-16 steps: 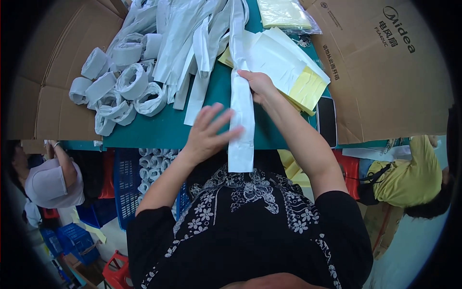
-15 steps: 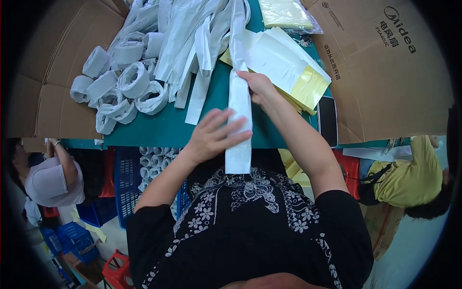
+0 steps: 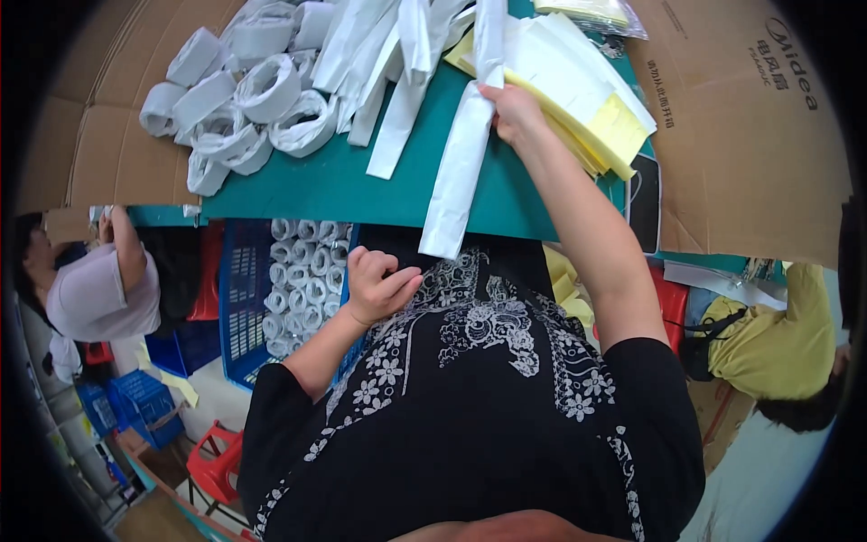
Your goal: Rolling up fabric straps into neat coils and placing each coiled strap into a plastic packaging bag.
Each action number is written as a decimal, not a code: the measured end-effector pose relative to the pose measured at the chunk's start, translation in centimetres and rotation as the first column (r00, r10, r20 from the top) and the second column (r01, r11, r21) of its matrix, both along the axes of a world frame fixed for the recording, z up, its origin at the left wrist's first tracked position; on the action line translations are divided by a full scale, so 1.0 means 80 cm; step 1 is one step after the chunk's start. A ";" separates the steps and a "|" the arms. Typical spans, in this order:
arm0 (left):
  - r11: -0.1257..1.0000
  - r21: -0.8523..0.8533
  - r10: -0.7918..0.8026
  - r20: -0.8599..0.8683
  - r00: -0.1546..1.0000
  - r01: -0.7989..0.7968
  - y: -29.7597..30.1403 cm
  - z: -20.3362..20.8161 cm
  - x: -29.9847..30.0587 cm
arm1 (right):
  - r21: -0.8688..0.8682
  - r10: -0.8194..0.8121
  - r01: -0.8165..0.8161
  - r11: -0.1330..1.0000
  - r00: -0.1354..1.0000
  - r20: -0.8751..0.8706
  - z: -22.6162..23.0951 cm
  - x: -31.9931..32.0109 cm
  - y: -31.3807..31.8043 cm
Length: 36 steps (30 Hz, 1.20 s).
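My right hand [image 3: 512, 110] presses on a long white strip [image 3: 459, 172] that lies across the green tabletop [image 3: 343, 181] and hangs over its near edge. My left hand [image 3: 377, 285] is off the table, below its edge and close to my body, fingers curled with nothing in them. Next to my right hand lies a stack of white and yellow sheets [image 3: 587, 99]. More loose white strips [image 3: 388, 54] lie at the top of the table.
Several rolled white strips [image 3: 244, 99] sit at the table's left on cardboard [image 3: 108, 154]. A blue crate [image 3: 271, 289] under the table holds more rolls. A large cardboard box [image 3: 750, 126] lies at right. One person sits at left [image 3: 95, 289], another at right [image 3: 777, 352].
My left hand has left the strip and dropped below the table edge toward my body. My right hand stays on the strip's upper part.
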<state>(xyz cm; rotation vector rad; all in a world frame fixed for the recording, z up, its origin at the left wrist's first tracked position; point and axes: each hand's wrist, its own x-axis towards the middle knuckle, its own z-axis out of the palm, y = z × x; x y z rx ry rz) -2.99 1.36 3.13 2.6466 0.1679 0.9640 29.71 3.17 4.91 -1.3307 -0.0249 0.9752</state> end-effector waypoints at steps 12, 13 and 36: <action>0.977 0.042 0.209 -0.045 0.977 -0.208 -0.023 -0.009 0.016 | -0.069 -0.002 0.011 0.998 0.991 0.130 -0.010 0.003 0.028; 0.975 0.038 0.220 -0.050 0.974 -0.218 -0.022 -0.010 0.017 | -0.069 -0.006 0.015 0.997 0.991 0.133 -0.011 0.005 0.028; 0.987 0.027 0.161 -0.160 0.974 -0.158 0.035 0.034 0.060 | -0.193 0.180 -0.114 0.974 0.912 0.368 0.013 0.011 0.039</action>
